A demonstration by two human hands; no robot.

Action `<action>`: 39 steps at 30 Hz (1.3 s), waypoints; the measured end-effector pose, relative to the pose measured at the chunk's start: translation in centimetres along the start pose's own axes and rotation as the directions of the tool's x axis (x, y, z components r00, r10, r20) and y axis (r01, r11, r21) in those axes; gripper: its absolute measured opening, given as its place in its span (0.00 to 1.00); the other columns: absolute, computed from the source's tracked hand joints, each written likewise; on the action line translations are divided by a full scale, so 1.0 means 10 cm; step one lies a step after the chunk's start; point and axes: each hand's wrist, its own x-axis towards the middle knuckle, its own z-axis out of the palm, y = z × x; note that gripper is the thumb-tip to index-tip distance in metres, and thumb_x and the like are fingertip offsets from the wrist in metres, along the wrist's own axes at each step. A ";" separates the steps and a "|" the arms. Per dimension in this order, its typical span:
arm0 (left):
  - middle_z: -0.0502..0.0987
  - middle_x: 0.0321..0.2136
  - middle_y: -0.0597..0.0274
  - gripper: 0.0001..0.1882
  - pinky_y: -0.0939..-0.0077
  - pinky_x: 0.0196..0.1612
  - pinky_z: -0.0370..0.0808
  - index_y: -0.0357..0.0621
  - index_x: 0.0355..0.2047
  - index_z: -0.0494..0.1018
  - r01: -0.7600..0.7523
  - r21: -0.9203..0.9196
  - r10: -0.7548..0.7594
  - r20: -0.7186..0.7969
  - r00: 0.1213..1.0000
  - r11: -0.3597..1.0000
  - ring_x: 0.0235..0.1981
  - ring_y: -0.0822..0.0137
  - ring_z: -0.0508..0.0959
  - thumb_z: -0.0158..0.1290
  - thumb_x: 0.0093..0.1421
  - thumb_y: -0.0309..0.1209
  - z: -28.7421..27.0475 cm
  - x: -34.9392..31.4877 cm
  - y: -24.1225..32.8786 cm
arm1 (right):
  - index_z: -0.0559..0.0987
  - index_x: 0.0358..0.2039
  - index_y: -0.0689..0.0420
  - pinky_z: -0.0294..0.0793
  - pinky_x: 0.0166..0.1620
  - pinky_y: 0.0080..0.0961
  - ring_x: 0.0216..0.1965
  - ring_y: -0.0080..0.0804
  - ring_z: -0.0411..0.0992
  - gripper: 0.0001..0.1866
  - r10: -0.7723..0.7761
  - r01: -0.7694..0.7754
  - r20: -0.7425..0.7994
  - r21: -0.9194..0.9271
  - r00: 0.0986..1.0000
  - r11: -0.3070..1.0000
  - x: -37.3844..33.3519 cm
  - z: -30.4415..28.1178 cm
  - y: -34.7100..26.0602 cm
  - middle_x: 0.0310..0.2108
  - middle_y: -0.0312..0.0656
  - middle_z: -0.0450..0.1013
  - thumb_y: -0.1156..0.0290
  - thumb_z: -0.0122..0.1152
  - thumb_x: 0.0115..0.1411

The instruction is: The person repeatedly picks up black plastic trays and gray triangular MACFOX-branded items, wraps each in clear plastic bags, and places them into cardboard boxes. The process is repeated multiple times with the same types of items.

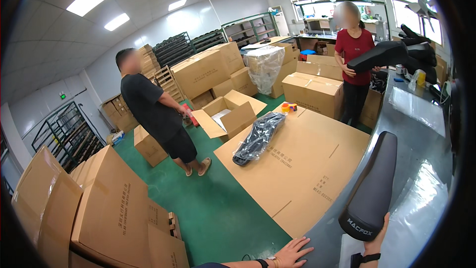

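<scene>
I have my left hand (292, 252) lying flat, fingers spread and released, on the grey table (421, 159) edge beside the flat cardboard sheet (297, 168). My right hand (375, 240) grips the long black seat (372, 188) from beneath, standing it upright. I judge 1 bagged seat (258, 138) done; this one needs a bag.

Two long black padded seats (371, 188) are showing, and one more black seat wrapped in clear plastic (258, 138) is lying. Two other people, one in a black shirt (156, 111) and one in a red shirt (353, 64), are standing.
</scene>
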 end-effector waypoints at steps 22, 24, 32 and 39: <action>0.55 0.61 0.42 0.29 0.44 0.62 0.51 0.50 0.55 0.66 0.011 -0.012 -0.011 -0.009 1.000 1.000 0.62 0.42 0.53 0.53 0.52 0.42 0.03 -0.01 0.00 | 0.70 0.52 0.60 0.69 0.52 0.32 0.47 0.36 0.71 0.30 0.009 -0.008 -0.048 0.022 0.999 1.000 0.01 -0.04 0.02 0.48 0.41 0.71 0.46 0.50 0.62; 0.54 0.61 0.42 0.29 0.43 0.62 0.51 0.50 0.55 0.66 0.030 -0.025 -0.030 0.008 1.000 0.999 0.63 0.41 0.52 0.53 0.51 0.42 0.04 -0.03 0.01 | 0.70 0.52 0.60 0.69 0.53 0.33 0.47 0.36 0.71 0.30 0.015 -0.014 -0.052 0.026 0.999 1.000 0.01 -0.03 0.02 0.48 0.42 0.71 0.46 0.50 0.62; 0.65 0.54 0.47 0.28 0.53 0.59 0.60 0.51 0.56 0.66 -0.073 0.132 0.074 0.002 0.997 0.989 0.56 0.47 0.64 0.55 0.54 0.41 -0.02 0.08 -0.03 | 0.68 0.55 0.57 0.64 0.58 0.41 0.53 0.41 0.67 0.29 -0.003 0.008 -0.065 0.079 0.998 0.997 -0.14 0.13 -0.06 0.54 0.44 0.68 0.48 0.49 0.63; 0.63 0.56 0.44 0.26 0.51 0.60 0.58 0.53 0.50 0.71 -0.003 0.150 0.002 0.007 1.000 0.989 0.58 0.44 0.60 0.56 0.50 0.43 0.00 0.06 0.04 | 0.69 0.54 0.56 0.61 0.59 0.46 0.55 0.41 0.66 0.30 0.131 -0.128 -0.224 0.030 0.966 0.991 -0.31 -0.14 0.08 0.54 0.42 0.68 0.44 0.42 0.64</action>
